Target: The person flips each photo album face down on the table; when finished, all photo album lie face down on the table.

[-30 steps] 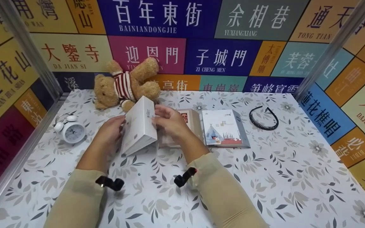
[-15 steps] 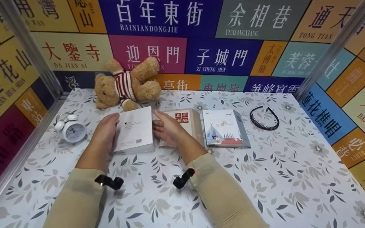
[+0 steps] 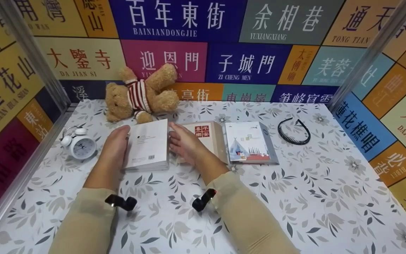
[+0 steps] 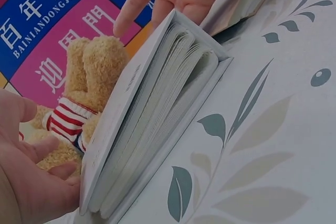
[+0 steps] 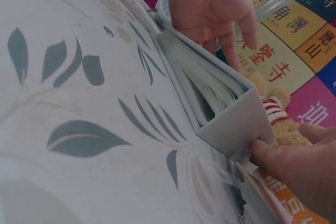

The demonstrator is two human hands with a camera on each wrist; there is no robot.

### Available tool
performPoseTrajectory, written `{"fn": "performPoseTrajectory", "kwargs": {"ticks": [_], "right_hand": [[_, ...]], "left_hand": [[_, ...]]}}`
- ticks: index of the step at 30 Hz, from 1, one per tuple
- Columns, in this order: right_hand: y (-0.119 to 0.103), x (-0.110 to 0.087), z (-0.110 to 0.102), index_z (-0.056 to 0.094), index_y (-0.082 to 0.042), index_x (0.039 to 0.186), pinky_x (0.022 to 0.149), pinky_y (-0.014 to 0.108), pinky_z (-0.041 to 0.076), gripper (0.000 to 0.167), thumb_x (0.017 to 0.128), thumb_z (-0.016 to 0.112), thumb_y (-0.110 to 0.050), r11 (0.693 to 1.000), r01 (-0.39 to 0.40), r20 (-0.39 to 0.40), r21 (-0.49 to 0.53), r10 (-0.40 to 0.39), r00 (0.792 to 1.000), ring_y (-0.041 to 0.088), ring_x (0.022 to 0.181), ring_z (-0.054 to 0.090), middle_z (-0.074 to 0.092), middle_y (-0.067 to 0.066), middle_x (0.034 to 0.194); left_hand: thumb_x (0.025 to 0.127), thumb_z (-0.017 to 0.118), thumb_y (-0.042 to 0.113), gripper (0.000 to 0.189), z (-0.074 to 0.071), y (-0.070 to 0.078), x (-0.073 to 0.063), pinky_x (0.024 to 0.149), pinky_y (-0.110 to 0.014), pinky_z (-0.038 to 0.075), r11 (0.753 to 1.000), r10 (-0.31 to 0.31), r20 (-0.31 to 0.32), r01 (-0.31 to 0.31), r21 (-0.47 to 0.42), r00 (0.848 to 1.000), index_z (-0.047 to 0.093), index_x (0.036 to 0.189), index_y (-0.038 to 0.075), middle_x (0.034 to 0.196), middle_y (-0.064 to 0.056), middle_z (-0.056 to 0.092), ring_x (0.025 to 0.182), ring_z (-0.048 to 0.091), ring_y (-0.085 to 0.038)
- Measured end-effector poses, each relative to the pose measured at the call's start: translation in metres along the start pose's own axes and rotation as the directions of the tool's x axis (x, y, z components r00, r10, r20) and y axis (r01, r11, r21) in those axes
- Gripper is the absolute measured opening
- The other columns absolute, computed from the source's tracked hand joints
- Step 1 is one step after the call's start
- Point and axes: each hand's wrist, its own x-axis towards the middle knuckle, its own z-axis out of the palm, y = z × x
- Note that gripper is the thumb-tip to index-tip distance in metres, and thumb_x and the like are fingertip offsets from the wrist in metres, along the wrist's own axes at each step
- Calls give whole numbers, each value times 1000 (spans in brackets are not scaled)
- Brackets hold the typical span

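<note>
A thick white hardcover book (image 3: pixel 147 144) lies flat on the patterned tabletop, its plain cover with a barcode facing up. My left hand (image 3: pixel 116 143) is alongside its left edge, fingers extended; in the left wrist view the fingertips reach the cover's edge beside the loosely fanned pages. On the other side, my right hand (image 3: pixel 186 144) is held at the spine with fingers fairly straight. The right wrist view shows its thumb touching the lettered white spine (image 5: pixel 236 129). Partly behind my right hand lies a tan book (image 3: pixel 217 139) with red square characters.
Right of the tan book lies another book (image 3: pixel 247 144) with a tent picture, and farther right a black toothed headband (image 3: pixel 305 139). A teddy bear (image 3: pixel 137 95) in a striped top lies at the back. The white alarm clock (image 3: pixel 82 146) stands left of my left hand.
The white book was tilted up on edge between my hands; it has come down flat. Since then it has shifted slightly left, and both hands have stayed at its sides.
</note>
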Motion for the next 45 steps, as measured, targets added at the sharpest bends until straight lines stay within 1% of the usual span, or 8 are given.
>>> {"fn": "performPoseTrajectory", "kwargs": {"ticks": [9, 16, 19, 24, 29, 32, 40, 45], "right_hand": [[-51, -37, -6, 51, -8, 158, 129, 47, 41, 51, 117, 39, -37, 959, 195, 42, -205, -190, 981, 29, 161, 39, 47, 14, 168], [-74, -69, -51, 61, -13, 151, 124, 44, 48, 45, 116, 46, -35, 832, 355, 10, -427, -388, 922, 23, 152, 51, 59, 5, 159], [-80, -80, -84, 60, -18, 152, 124, 45, 47, 46, 114, 48, -40, 708, 367, 0, -603, -460, 888, 22, 151, 53, 59, 1, 160], [-87, -90, -131, 53, -31, 159, 129, 54, 38, 52, 112, 48, -52, 426, 244, -9, -871, -511, 859, 26, 158, 43, 49, -1, 168], [-93, -83, -154, 44, -33, 165, 134, 60, 27, 59, 111, 44, -57, -46, 47, 64, -998, -538, 841, 30, 166, 28, 38, 0, 175], [-96, -73, -160, 38, -32, 168, 134, 62, 25, 63, 112, 40, -60, -205, -21, 92, -978, -528, 844, 33, 167, 23, 33, 2, 177], [-91, -43, -172, 21, -40, 172, 137, 64, 5, 87, 99, 37, -84, -236, -157, -7, -959, -534, 846, 35, 170, 11, 19, 2, 182], [-81, -34, -178, -1, -50, 170, 128, 73, -18, 100, 88, 31, -98, -171, -232, -121, -957, -493, 861, 36, 169, -17, -11, -3, 183]], "left_hand": [[111, 48, 41, 57, 16, 26, -18, 137, -46, 21, 963, 204, -88, -185, 194, 975, 46, 162, 15, 173, -8, 39, 164, 30, -28], [112, 49, 40, 58, 31, 39, -43, 137, -57, 17, 847, 410, -19, -373, 378, 912, 42, 165, 15, 176, -12, 32, 167, 21, -35], [112, 49, 40, 59, 36, 41, -49, 136, -65, 12, 742, 498, 50, -456, 492, 866, 40, 166, 15, 179, -10, 25, 168, 12, -39], [111, 51, 44, 63, 41, 45, -39, 134, -71, 6, 472, 591, 126, -469, 746, 796, 38, 167, 17, 183, -7, 11, 169, 0, -41], [110, 45, 53, 71, 48, 49, -19, 134, -69, -6, 273, 576, 201, -419, 866, 792, 25, 172, 25, 184, -4, -2, 169, -14, -35], [110, 35, 61, 73, 52, 50, -6, 132, -69, -12, 229, 560, 194, -375, 898, 806, 13, 174, 32, 183, -2, -10, 168, -21, -32], [95, 19, 91, 91, 65, 47, 14, 117, -76, -30, 227, 500, 129, -273, 935, 857, -10, 169, 46, 173, 5, -35, 160, -38, -33], [85, 22, 101, 101, 69, 42, 15, 105, -82, -34, 281, 471, 113, -270, 921, 875, -20, 163, 52, 172, 5, -36, 155, -43, -39]]}}
